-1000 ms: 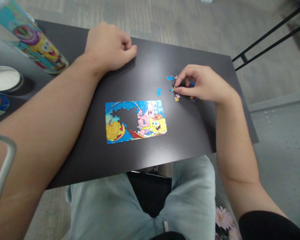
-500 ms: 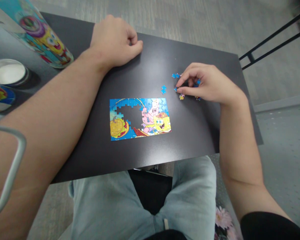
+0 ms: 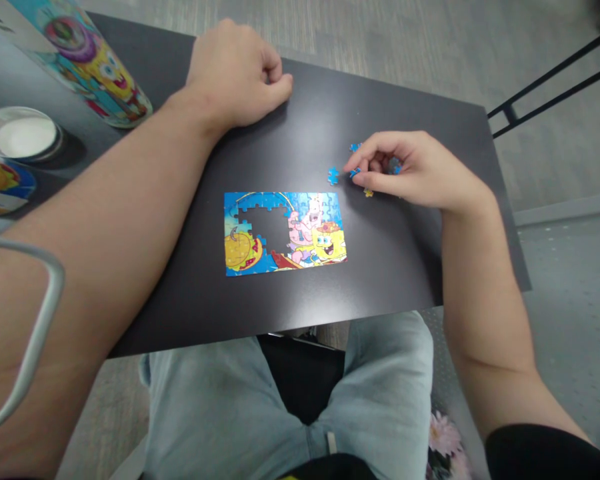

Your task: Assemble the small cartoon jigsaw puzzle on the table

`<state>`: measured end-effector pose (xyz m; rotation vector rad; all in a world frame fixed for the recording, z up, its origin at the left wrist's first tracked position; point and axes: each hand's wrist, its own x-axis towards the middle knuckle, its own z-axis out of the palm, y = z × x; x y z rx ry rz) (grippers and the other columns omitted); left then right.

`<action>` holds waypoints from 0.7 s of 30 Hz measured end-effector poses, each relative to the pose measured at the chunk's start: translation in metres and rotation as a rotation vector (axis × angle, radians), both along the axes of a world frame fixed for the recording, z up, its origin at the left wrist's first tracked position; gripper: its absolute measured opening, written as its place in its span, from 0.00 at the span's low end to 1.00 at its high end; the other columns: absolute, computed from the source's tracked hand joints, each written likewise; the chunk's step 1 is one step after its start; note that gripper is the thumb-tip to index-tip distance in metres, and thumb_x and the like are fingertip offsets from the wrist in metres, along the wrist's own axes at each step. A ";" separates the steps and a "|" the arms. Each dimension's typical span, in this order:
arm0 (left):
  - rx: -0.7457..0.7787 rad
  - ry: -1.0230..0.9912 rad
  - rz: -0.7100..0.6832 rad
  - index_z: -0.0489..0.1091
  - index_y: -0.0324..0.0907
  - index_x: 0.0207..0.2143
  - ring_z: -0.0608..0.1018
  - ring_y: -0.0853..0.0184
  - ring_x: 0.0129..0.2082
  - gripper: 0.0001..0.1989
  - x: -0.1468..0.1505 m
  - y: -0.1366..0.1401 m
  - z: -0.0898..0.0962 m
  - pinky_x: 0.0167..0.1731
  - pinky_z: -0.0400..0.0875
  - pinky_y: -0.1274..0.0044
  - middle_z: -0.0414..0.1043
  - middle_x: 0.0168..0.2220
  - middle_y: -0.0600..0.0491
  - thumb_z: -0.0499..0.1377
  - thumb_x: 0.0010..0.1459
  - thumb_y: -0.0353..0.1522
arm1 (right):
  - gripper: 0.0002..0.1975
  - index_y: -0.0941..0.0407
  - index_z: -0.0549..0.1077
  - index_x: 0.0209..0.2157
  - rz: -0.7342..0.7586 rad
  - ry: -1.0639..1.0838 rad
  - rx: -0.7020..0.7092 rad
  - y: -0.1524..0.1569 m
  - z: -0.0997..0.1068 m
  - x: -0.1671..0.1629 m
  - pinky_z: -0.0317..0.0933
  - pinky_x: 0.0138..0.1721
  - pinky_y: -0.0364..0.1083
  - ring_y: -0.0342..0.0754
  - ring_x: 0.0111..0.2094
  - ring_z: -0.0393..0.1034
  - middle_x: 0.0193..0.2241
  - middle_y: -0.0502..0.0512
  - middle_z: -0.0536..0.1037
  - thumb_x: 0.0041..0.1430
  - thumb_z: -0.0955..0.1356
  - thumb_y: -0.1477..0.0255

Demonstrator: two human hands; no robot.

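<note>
A partly assembled jigsaw puzzle [image 3: 240,253] with a cartoon picture lies flat on the dark table [image 3: 290,300], a gap in its middle showing the tabletop. Above its right half, my right hand [image 3: 400,167] has thumb and index finger closed around a small blue puzzle piece [image 3: 355,173]. Just left of those fingertips lies a loose blue piece [image 3: 333,176]. Other pieces, a blue one [image 3: 355,147] and a yellowish one [image 3: 369,193], are partly covered by this hand. My left hand [image 3: 237,77] rests in a loose fist near the far table edge, with nothing visible in it.
At the left stand a tall cartoon-printed box [image 3: 100,73] and a round tin [image 3: 23,137] with a white inside, beside another printed container [image 3: 5,187]. A black metal rail [image 3: 555,93] is beyond the right edge. Pink flowers [image 3: 445,433] show at the lower right.
My right index finger has shifted slightly, and more of the blue piece shows between finger and thumb. My left hand stays still; the whole view has shifted a little.
</note>
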<state>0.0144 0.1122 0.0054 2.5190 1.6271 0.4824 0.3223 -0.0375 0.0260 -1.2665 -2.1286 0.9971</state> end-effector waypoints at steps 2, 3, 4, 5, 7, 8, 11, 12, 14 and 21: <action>0.013 -0.006 -0.004 0.97 0.42 0.60 0.92 0.34 0.70 0.23 0.000 0.001 -0.002 0.69 0.87 0.48 0.96 0.58 0.43 0.65 0.84 0.45 | 0.19 0.46 0.94 0.48 0.004 0.051 -0.004 -0.002 0.000 -0.009 0.77 0.41 0.57 0.57 0.38 0.82 0.36 0.54 0.91 0.72 0.89 0.47; 0.016 -0.008 -0.008 0.98 0.43 0.60 0.93 0.35 0.70 0.23 0.000 0.002 -0.002 0.69 0.87 0.48 0.97 0.58 0.44 0.65 0.84 0.45 | 0.20 0.46 0.93 0.46 0.002 0.082 -0.012 -0.004 0.000 -0.014 0.78 0.41 0.58 0.57 0.39 0.83 0.38 0.55 0.92 0.70 0.90 0.47; 0.017 -0.014 -0.012 0.98 0.43 0.59 0.93 0.35 0.70 0.22 -0.001 0.003 -0.003 0.69 0.87 0.48 0.97 0.58 0.45 0.65 0.85 0.45 | 0.21 0.46 0.93 0.45 -0.002 0.112 -0.026 -0.005 0.000 -0.019 0.80 0.42 0.58 0.57 0.39 0.83 0.39 0.55 0.92 0.68 0.91 0.46; 0.014 -0.020 -0.016 0.98 0.42 0.59 0.93 0.34 0.70 0.23 -0.001 0.003 -0.003 0.70 0.87 0.48 0.97 0.58 0.44 0.65 0.85 0.45 | 0.22 0.46 0.92 0.44 -0.007 0.140 -0.043 -0.006 -0.001 -0.024 0.81 0.43 0.58 0.57 0.39 0.84 0.39 0.55 0.93 0.67 0.91 0.46; 0.013 -0.035 -0.027 0.98 0.39 0.60 0.92 0.30 0.71 0.24 -0.001 0.003 -0.003 0.72 0.87 0.44 0.96 0.58 0.41 0.66 0.85 0.44 | 0.24 0.47 0.92 0.43 -0.019 0.185 -0.077 -0.008 -0.002 -0.032 0.82 0.42 0.56 0.56 0.38 0.84 0.37 0.54 0.92 0.63 0.93 0.45; 0.017 -0.045 -0.032 0.98 0.37 0.59 0.91 0.28 0.71 0.24 0.000 0.003 -0.003 0.72 0.87 0.42 0.96 0.58 0.39 0.66 0.84 0.43 | 0.25 0.47 0.92 0.43 -0.028 0.202 -0.092 -0.008 -0.002 -0.035 0.81 0.40 0.55 0.55 0.37 0.84 0.36 0.53 0.92 0.61 0.94 0.46; 0.026 -0.062 -0.043 0.97 0.34 0.59 0.91 0.23 0.71 0.23 0.000 0.001 -0.002 0.72 0.86 0.37 0.96 0.58 0.35 0.66 0.83 0.42 | 0.25 0.48 0.93 0.42 -0.076 0.245 -0.124 -0.006 -0.002 -0.037 0.77 0.35 0.52 0.53 0.34 0.82 0.34 0.52 0.90 0.55 0.97 0.49; 0.026 -0.063 -0.042 0.97 0.34 0.58 0.91 0.23 0.71 0.23 0.000 0.000 -0.002 0.72 0.86 0.36 0.95 0.58 0.34 0.66 0.83 0.41 | 0.25 0.48 0.93 0.41 -0.092 0.258 -0.128 -0.005 -0.003 -0.035 0.76 0.33 0.51 0.52 0.33 0.81 0.33 0.52 0.90 0.54 0.97 0.50; 0.023 -0.062 -0.039 0.97 0.34 0.59 0.90 0.22 0.71 0.23 0.000 0.000 -0.002 0.71 0.86 0.35 0.95 0.58 0.34 0.66 0.83 0.42 | 0.25 0.48 0.92 0.39 -0.116 0.270 -0.121 -0.003 -0.004 -0.030 0.74 0.31 0.51 0.51 0.31 0.79 0.33 0.52 0.90 0.53 0.98 0.51; 0.020 -0.043 -0.027 0.97 0.34 0.59 0.90 0.18 0.70 0.26 -0.002 0.002 -0.002 0.69 0.86 0.32 0.95 0.58 0.32 0.64 0.82 0.43 | 0.18 0.47 0.93 0.40 -0.063 0.096 -0.041 0.001 -0.005 -0.017 0.67 0.32 0.52 0.50 0.31 0.74 0.36 0.53 0.91 0.64 0.93 0.52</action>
